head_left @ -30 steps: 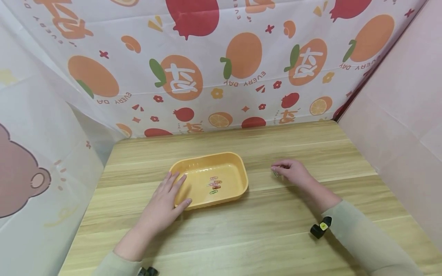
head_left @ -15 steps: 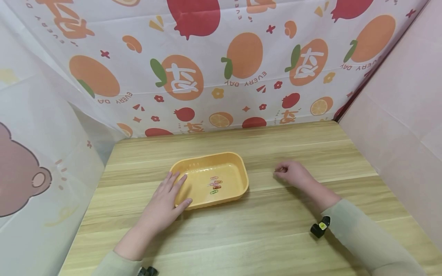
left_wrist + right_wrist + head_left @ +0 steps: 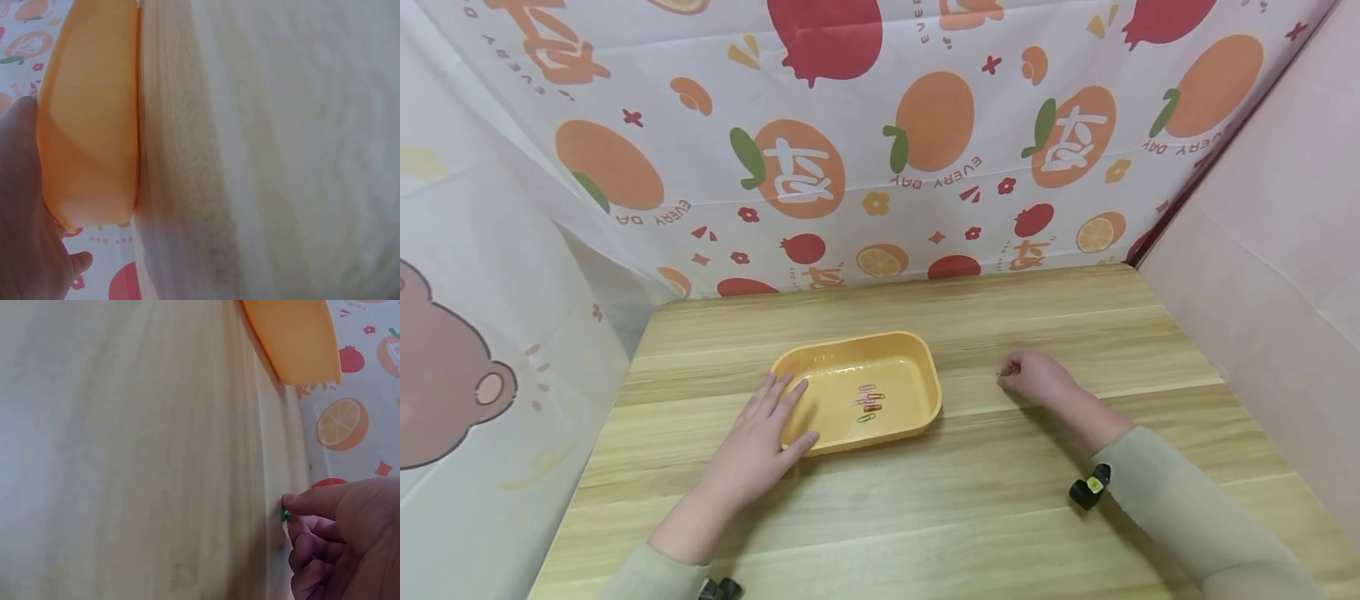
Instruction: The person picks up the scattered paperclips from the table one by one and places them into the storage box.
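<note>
A yellow-orange plastic tray (image 3: pixel 917 421) stands on the wooden table, several small coloured paper clips (image 3: pixel 870 406) lying together on its floor. My left hand (image 3: pixel 752 446) rests over its left end with fingers spread across the rim. In the left wrist view, that hand lies against the tray wall (image 3: pixel 94 125). To the right of the tray, my right hand (image 3: pixel 1037 379) is low over the table, thumb and index finger pinching a small green paper clip (image 3: pixel 285 515). The other fingers are curled. Most of this clip is hidden by the fingertips.
The wooden tabletop (image 3: pixel 910 517) runs back to a fruit-patterned cloth (image 3: pixel 865 158). Pale cloth hangs on the left (image 3: pixel 482 250) and a pale wall stands on the right (image 3: pixel 1262 250).
My right hand has shifted slightly right and its fingers have curled further in, so less of the clip shows. My left hand and the tray have kept their places.
</note>
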`<state>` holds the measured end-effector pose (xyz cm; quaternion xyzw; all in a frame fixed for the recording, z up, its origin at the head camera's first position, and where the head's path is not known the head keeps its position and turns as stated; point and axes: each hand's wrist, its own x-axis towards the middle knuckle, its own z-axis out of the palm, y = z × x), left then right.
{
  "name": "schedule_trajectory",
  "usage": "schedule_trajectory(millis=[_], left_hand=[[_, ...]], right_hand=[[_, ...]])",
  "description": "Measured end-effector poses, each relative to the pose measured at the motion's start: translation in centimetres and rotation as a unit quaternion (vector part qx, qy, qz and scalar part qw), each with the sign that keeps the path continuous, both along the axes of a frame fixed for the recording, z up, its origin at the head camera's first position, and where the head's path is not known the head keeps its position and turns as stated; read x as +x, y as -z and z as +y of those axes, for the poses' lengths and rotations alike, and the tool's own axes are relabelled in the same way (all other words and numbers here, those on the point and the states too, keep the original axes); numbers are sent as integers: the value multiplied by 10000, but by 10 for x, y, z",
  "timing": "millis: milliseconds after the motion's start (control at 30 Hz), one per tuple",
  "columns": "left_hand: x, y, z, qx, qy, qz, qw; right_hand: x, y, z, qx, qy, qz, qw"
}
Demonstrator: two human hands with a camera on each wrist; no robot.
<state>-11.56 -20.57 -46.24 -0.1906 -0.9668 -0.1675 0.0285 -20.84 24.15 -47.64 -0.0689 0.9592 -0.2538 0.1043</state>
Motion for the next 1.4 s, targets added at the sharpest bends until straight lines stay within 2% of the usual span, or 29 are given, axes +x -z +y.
schedule_trajectory(millis=[300, 700, 1200, 1400], left_hand=[[0, -1, 0, -28, -13, -78, 10000], [-1, 0, -1, 16, -12, -20, 10000], [-1, 0, -1, -101, 19, 88, 9999], [-1, 1, -1, -142, 30, 138, 9998]], right_hand=[[-5, -4, 1, -188, 25, -334, 9993], [-8, -5, 1, -328, -50, -482, 9983], [-6, -8, -1, 45, -366, -335, 9988], [-5, -5, 2, 59, -437, -274, 9987]])
